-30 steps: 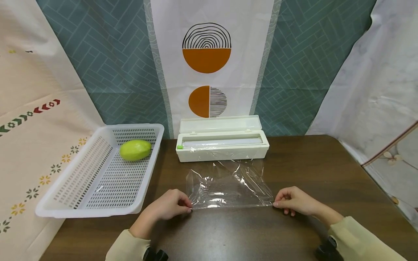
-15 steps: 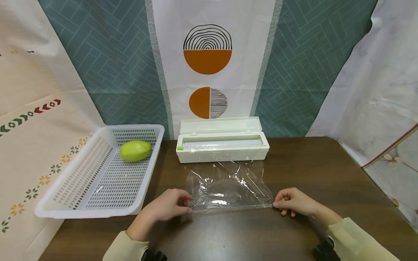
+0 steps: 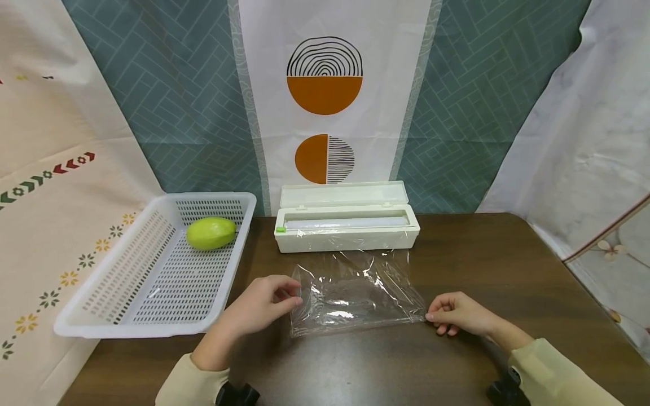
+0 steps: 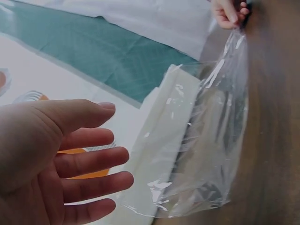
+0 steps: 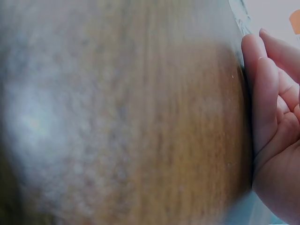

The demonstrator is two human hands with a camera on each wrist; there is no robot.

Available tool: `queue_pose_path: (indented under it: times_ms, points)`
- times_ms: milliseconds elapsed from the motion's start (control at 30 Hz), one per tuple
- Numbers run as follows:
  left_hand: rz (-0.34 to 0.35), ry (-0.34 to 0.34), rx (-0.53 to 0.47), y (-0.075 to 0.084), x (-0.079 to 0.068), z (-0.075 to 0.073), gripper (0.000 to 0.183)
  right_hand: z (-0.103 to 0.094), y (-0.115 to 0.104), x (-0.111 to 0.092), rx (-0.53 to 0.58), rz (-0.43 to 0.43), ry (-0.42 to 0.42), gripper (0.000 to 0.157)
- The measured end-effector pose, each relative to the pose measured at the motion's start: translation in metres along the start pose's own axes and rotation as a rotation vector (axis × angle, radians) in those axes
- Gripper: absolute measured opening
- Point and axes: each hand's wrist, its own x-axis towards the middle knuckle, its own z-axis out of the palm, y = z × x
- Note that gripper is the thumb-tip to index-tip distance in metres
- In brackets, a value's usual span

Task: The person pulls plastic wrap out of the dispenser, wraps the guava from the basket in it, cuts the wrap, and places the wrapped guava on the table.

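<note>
A sheet of clear plastic wrap stretches over the table from a white wrap dispenser whose lid is up, a roll showing inside. My right hand pinches the near right corner of the wrap between thumb and index finger. Beside the wrap's left edge, my left hand has its thumb and fingers apart. In the left wrist view, that left hand holds nothing, and the wrap hangs a little away from its fingertips. The right wrist view shows the right hand low over the tabletop.
A white perforated basket stands at the left with a yellow-green fruit in it. Brown wooden table surface extends on the right. Patterned cloths hang behind and at both sides.
My left hand has let go of the wrap's near left corner and moved slightly away from me; that corner now lies nearer to me. The right hand keeps its pinch in place.
</note>
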Motion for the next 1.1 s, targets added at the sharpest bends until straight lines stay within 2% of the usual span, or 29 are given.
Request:
queue_pose_path:
  times_ms: [200,467,800,1100]
  points:
    - [0.029,0.083,0.003,0.004,0.002,-0.011,0.024,0.001,0.000,-0.001,0.015,-0.006,0.006,0.026]
    - [0.033,0.187,0.051,0.004,-0.001,-0.028,0.022,0.001,-0.001,-0.001,0.017,-0.013,0.008,0.028]
    - [0.045,0.257,0.077,0.007,-0.004,-0.051,0.022,0.001,0.002,0.001,0.011,-0.033,0.006,0.027]
    - [0.082,0.374,0.159,0.013,-0.003,-0.073,0.022,0.001,0.003,0.000,0.044,-0.045,0.001,0.027]
